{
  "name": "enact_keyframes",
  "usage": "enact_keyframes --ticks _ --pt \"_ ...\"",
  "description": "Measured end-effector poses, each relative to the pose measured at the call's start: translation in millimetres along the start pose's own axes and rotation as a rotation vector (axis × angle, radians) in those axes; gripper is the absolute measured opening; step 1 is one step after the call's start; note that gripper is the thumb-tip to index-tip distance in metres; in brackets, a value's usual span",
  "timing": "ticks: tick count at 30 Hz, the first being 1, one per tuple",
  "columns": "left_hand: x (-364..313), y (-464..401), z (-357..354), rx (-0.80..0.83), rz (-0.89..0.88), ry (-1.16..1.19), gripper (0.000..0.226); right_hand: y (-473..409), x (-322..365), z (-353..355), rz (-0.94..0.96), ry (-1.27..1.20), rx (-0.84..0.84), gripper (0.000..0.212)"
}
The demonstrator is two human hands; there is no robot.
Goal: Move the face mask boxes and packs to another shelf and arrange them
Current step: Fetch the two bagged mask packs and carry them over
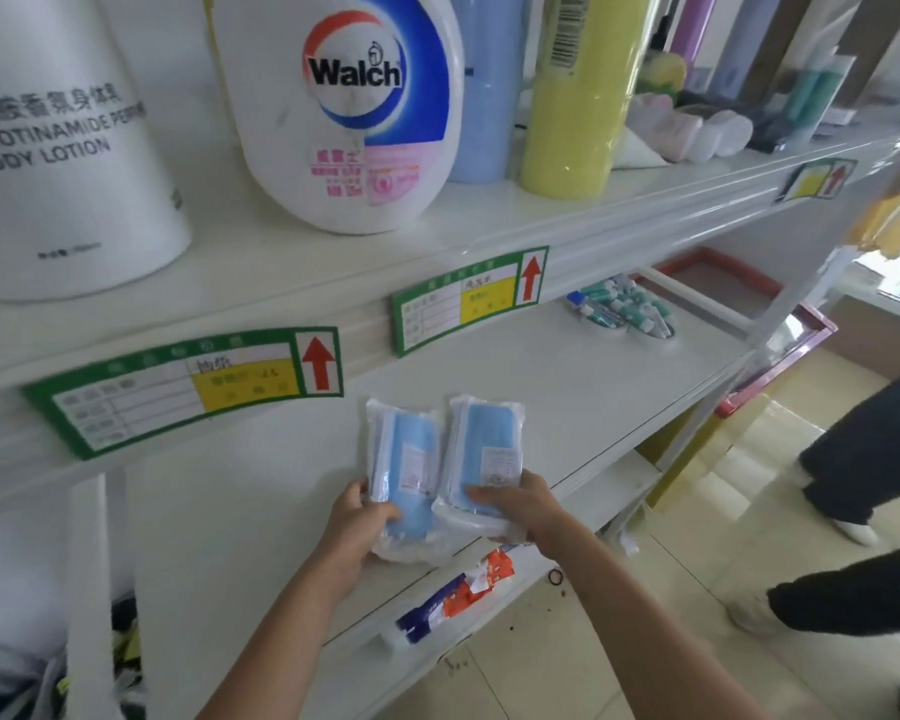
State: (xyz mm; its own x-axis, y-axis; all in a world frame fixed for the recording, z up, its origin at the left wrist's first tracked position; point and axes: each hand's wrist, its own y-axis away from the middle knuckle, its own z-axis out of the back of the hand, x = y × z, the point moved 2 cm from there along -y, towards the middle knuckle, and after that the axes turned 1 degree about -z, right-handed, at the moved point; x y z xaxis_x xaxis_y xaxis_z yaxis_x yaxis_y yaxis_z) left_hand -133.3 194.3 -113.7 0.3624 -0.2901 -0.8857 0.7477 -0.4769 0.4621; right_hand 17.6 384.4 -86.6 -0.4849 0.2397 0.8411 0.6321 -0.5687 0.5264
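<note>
Both hands hold one face mask pack each at the near edge of the middle shelf. Left hand grips the near end of the left mask pack, thumb curled over the top face, fingers under it. Right hand grips the near end of the right mask pack, thumb over the top, fingers wrapped below. Packs are clear plastic with blue masks inside and a small white label, lying side by side, edges touching or nearly so, long sides pointing far. Cannot tell whether they rest flat on the shelf or are slightly lifted.

Far right on the same shelf: a heap of small tubes, well apart from the packs. Upper shelf holds a white body lotion bottle at left, a Walch bottle beside it, then a blue cylinder and a yellow cylinder, with small blurred items farther right. Green-and-yellow price tags with red arrows sit on the upper shelf's front rail. Below the near edge, an orange, white and blue packet lies on a lower ledge. At right, another person's dark trouser legs and light shoes stand on the tiled floor.
</note>
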Motion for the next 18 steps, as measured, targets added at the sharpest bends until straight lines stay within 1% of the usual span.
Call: enact_keyframes --ticks 3,5,8,12,18 --pt "-0.8 3.9 -1.7 0.051 -0.027 0.015 0.049 4.7 -5.3 13.0 0.041 -0.027 -0.002 0.052" --pt "-5.7 8.9 -7.8 0.083 -0.062 0.028 0.049 9.0 -8.7 23.7 0.080 -0.063 -0.034 0.055" --pt "-17.3 17.7 -23.6 0.133 -0.096 0.035 0.056 19.5 -14.6 46.8 0.140 -0.137 -0.067 0.058" --pt "-32.9 28.3 -63.3 0.274 -0.152 0.030 0.067 44.3 -22.9 89.0 0.217 -0.199 -0.095 0.057" --pt "-44.3 39.7 -142.2 0.513 -0.214 -0.060 0.070 95.3 -33.6 162.5 0.304 -0.262 -0.293 0.046"
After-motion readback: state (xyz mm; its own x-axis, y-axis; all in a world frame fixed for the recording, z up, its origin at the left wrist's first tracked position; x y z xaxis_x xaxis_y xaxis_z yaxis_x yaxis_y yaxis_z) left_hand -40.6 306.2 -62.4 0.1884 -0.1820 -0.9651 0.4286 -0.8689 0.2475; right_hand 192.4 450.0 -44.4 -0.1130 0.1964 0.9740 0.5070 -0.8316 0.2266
